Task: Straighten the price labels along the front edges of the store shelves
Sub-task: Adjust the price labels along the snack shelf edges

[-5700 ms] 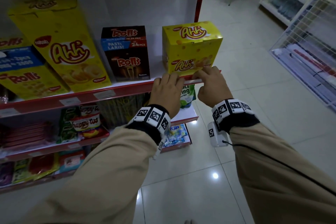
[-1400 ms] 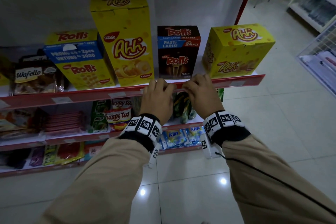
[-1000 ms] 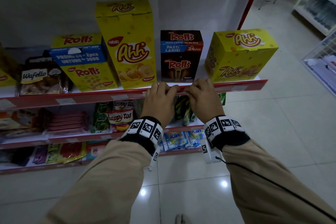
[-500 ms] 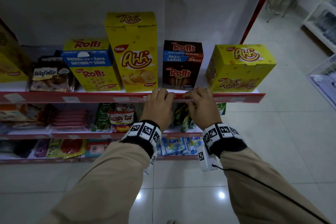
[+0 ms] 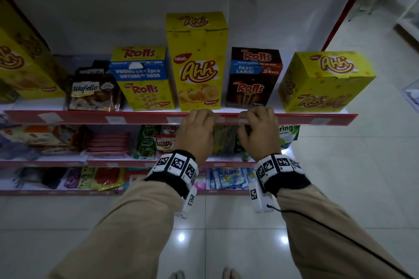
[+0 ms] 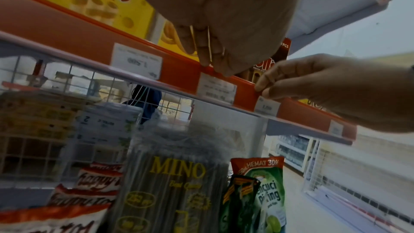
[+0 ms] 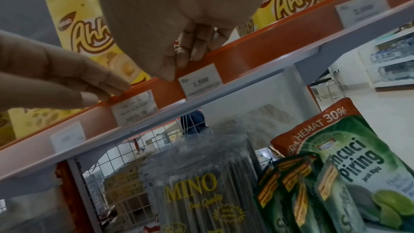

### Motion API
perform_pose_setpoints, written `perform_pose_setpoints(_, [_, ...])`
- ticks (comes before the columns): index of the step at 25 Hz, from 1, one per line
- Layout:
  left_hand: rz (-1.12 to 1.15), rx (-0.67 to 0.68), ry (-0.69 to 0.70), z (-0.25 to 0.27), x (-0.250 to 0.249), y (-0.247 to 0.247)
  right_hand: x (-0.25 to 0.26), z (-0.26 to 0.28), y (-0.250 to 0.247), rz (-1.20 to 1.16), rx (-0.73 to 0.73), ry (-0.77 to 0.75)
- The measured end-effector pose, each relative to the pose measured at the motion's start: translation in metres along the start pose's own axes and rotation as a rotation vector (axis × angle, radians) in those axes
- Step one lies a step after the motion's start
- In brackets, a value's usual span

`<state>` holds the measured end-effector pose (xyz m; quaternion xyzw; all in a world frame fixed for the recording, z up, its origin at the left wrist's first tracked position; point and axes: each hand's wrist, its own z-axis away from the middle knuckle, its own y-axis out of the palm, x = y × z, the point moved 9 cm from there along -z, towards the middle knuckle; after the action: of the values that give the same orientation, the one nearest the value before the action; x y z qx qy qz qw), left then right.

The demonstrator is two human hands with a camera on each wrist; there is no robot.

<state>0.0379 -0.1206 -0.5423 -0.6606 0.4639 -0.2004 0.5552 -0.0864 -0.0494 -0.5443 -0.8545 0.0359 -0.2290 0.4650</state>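
Observation:
A red price rail [image 5: 140, 118] runs along the top shelf's front edge, with small white price labels [image 5: 116, 119] slotted in it. My left hand [image 5: 201, 116] curls over the rail below the tall yellow Ahh box [image 5: 197, 63]. Its fingertips [image 7: 116, 89] pinch the rail's top lip above one label [image 7: 134, 107]. My right hand [image 5: 254, 118] curls over the rail below the brown Rolls box [image 5: 254, 77]. Its fingertips [image 6: 261, 86] pinch the lip above a second label [image 6: 266, 106], which reads 1.500 [image 7: 200, 81].
More labels sit left [image 5: 48, 116] and right [image 5: 317, 121] on the rail. Snack boxes line the top shelf. A Mino pack [image 6: 177, 174] and green dish-soap pouches [image 7: 349, 174] stand on the shelf below. A tiled floor [image 5: 340, 176] opens to the right.
Since 5.7 s ago both hands have moved left along the rail, from the right-hand Ahh box to the Rolls box. In the last half second the right hand has edged slightly right.

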Motion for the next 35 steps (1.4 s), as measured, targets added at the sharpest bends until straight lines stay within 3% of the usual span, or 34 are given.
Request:
perform_pose_setpoints(4, [-0.152,0.066,0.001,0.014,0.028,-0.002,0.036,-0.003,0.014,-0.035,0.044,-0.070])
perform_pose_setpoints(9, [-0.172,0.072,0.017,0.011,0.035,-0.001,0.060,-0.003,0.022,0.001,0.033,-0.093])
perform_pose_setpoints(17, [-0.197,0.116,0.038,0.015,0.039,0.005,0.069,0.003,0.026,0.087,0.053,-0.096])
perform_pose_setpoints(23, [-0.200,0.058,0.124,0.018,0.037,0.001,0.067,0.004,0.027,0.109,0.004,-0.096])
perform_pose_setpoints(30, [-0.185,0.103,0.057,0.016,0.039,0.008,0.065,0.004,0.032,0.140,-0.011,-0.083])
perform_pose_setpoints(35, [-0.179,0.088,0.105,0.017,0.040,0.004,0.066,0.000,0.037,0.175,0.044,-0.056])
